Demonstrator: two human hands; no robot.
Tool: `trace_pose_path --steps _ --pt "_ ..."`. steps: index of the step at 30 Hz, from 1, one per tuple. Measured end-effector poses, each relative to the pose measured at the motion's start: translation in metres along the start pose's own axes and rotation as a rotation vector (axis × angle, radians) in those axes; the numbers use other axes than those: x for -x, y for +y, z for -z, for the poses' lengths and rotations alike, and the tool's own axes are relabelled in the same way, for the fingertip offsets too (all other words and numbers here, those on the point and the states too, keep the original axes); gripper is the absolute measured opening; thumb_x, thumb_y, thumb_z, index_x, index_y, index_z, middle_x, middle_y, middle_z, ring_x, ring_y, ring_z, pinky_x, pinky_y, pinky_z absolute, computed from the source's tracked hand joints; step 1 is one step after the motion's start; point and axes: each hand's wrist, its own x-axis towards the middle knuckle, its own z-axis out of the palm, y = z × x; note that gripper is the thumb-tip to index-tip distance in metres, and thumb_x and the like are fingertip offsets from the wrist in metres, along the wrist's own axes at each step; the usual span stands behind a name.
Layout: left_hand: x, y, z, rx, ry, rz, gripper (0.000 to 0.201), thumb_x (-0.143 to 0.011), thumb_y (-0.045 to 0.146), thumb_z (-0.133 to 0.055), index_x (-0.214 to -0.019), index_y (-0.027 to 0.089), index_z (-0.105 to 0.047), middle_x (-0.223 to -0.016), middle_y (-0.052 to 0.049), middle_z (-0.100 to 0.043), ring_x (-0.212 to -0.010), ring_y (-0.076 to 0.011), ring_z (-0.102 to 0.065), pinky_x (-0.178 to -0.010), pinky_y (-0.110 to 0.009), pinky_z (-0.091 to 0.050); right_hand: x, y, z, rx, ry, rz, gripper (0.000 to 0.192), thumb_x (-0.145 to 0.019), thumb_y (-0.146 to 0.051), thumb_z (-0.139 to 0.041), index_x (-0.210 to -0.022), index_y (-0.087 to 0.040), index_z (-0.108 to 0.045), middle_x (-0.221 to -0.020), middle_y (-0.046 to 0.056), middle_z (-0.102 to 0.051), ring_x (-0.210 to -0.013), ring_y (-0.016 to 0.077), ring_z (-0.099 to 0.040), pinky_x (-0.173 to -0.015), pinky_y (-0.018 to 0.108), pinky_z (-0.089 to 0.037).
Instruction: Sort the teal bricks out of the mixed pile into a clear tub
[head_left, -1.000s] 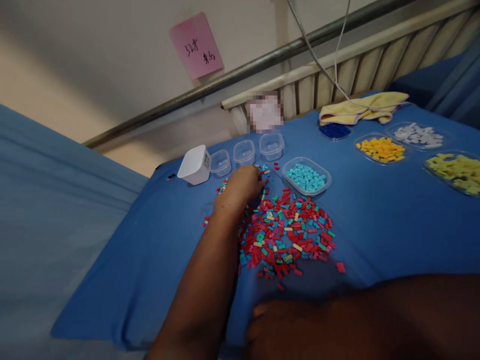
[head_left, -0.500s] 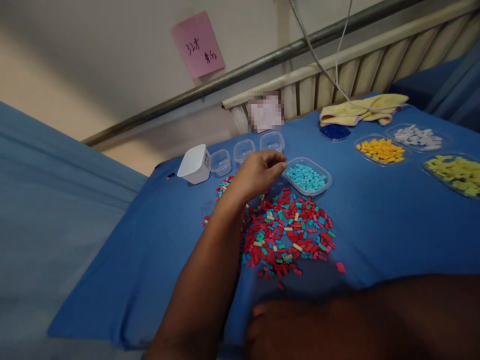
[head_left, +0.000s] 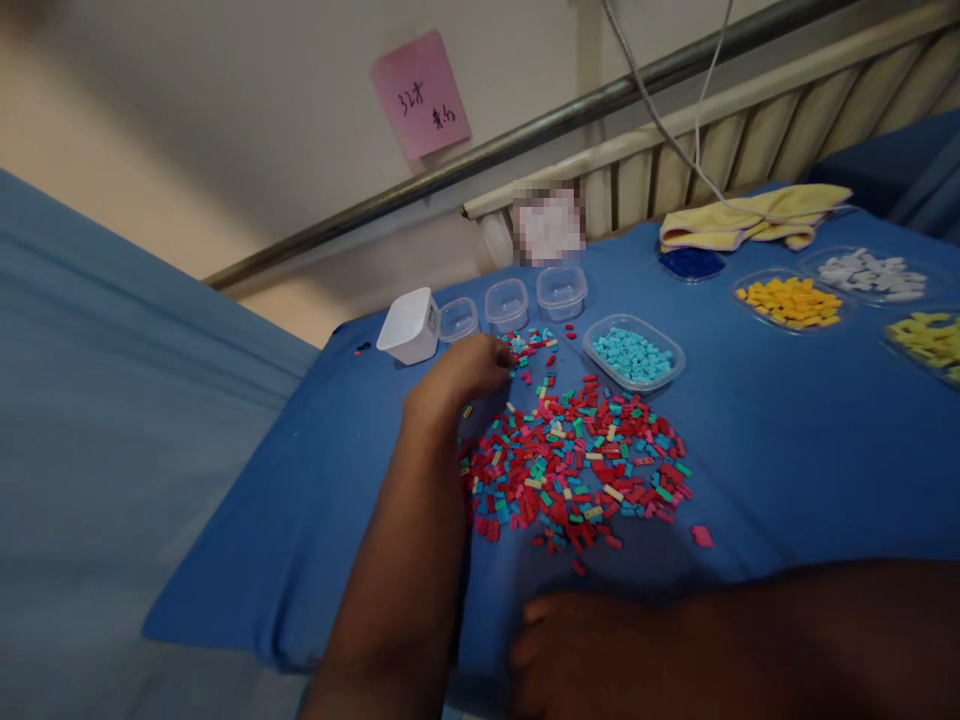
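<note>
My left hand (head_left: pixel 472 368) reaches over the blue cloth, its fingers curled and touching a small cluster of toy bricks (head_left: pixel 534 342) in mixed colours. What its fingertips hold, if anything, is hidden. Below and right of it spreads a larger pile of bricks (head_left: pixel 577 460), mostly red, with turquoise, green, pink and cream ones. A clear tub of turquoise bricks (head_left: pixel 634 352) stands just beyond this pile. Dark and blurred, my right hand (head_left: pixel 562 650) lies at the near edge with its fingers bent inward; its palm is hidden.
A white tub (head_left: pixel 409 325) and clear tubs (head_left: pixel 507 305) line the back. To the right are tubs of dark blue pieces (head_left: pixel 691 263), orange bricks (head_left: pixel 789 302), white bricks (head_left: pixel 874 273) and yellow bricks (head_left: pixel 930 338). A yellow cloth (head_left: pixel 750 220) lies near a railing (head_left: pixel 675 130).
My left hand has moved left, from beside the turquoise tub to the small brick cluster. The view has shifted slightly left; my right hand stays at the near edge.
</note>
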Motion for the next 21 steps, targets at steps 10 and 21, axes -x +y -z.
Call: trace_pose_path --steps 10,21 --pt "-0.004 0.005 -0.007 -0.115 -0.039 0.047 0.024 -0.085 0.017 -0.076 -0.108 0.021 -0.082 -0.104 -0.006 -0.082 -0.089 -0.0229 -0.073 -0.070 -0.032 -0.044 -0.003 -0.004 0.015 -0.019 -0.042 -0.044 0.019 -0.105 -0.040 -0.081 -0.096 -0.026 -0.072 -0.084 -0.005 -0.078 -0.081 0.0183 -0.066 -0.067 0.039 -0.039" --pt "-0.002 0.002 -0.005 -0.085 -0.029 -0.002 0.030 -0.086 0.015 -0.076 -0.114 0.022 -0.082 -0.114 -0.006 -0.083 -0.097 -0.0241 -0.074 -0.074 -0.032 -0.045 -0.003 -0.003 0.017 -0.049 -0.101 -0.068 0.017 -0.107 -0.041 -0.078 -0.097 -0.027 -0.073 -0.087 -0.006 -0.079 -0.082 0.0173 -0.068 -0.071 0.038 -0.042"
